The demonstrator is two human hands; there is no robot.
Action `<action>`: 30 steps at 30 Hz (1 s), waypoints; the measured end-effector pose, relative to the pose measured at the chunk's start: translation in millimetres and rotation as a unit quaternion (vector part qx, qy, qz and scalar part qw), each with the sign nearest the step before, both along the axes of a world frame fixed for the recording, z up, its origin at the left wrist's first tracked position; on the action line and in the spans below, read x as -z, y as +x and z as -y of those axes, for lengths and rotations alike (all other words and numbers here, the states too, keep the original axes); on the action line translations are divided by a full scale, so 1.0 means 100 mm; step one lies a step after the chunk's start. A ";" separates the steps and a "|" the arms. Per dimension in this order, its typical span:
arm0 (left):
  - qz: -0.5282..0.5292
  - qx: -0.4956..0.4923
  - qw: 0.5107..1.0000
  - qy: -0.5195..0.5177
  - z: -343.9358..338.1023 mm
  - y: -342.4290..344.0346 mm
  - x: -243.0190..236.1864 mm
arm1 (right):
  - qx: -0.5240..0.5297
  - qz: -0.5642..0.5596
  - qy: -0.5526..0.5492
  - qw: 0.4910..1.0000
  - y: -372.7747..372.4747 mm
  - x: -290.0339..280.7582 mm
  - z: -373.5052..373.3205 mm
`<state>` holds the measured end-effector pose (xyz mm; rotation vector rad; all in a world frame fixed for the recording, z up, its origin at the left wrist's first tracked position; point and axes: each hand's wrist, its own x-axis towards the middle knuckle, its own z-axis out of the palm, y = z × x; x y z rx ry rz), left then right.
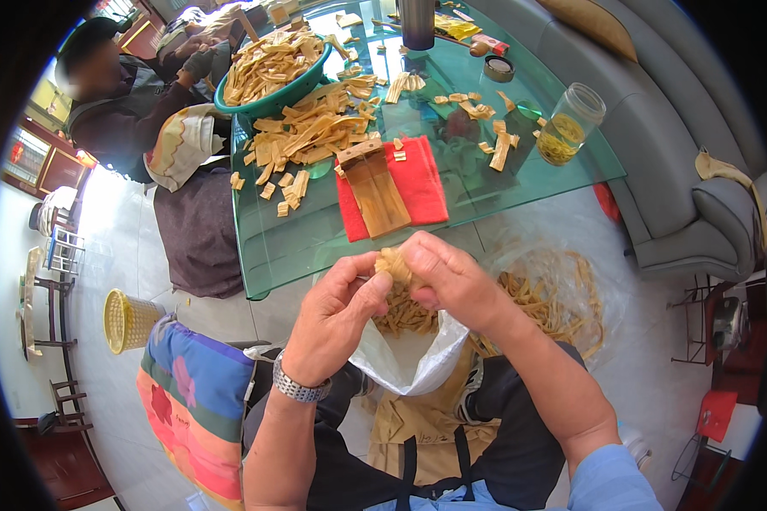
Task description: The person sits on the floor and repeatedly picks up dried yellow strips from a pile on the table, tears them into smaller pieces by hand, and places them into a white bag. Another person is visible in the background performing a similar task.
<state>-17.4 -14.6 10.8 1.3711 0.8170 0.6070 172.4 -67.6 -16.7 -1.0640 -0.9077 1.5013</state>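
Note:
In front of my chest, both hands meet around a ridged, pale tan piece (392, 264) whose kind I cannot make out. My left hand (337, 302) pinches its left side between thumb and fingers. Its right end is closed in my right hand (452, 277) and partly hidden by the fingers. Below them, a white bag (413, 370) hangs open between my knees, with thin tan strips (407, 315) behind its mouth. Just beyond my hands, a wooden board tool with a raised crossbar (375, 200) lies on a folded red cloth (422, 175) at the glass table's near edge.
Tan slices (315, 128) are heaped on the glass table (503, 187) beside a teal basin (268, 106) full of them. A jar of yellowish liquid (567, 128) stands right. Clear plastic with strips (562, 298) lies on the floor. Another person (123, 111) sits left; a grey sofa (648, 153) stands right.

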 end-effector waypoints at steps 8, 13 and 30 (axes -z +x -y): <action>0.040 -0.099 0.993 -0.051 -0.14 -0.10 0.04 | 0.016 0.155 0.065 0.986 -0.04 -0.06 0.01; 0.094 -0.118 0.982 -0.116 -0.24 -0.23 0.05 | 0.000 0.166 0.062 0.984 0.03 -0.07 0.03; -0.230 0.270 0.919 0.174 0.04 -0.24 0.13 | -0.190 0.342 0.112 0.913 -0.01 0.10 0.12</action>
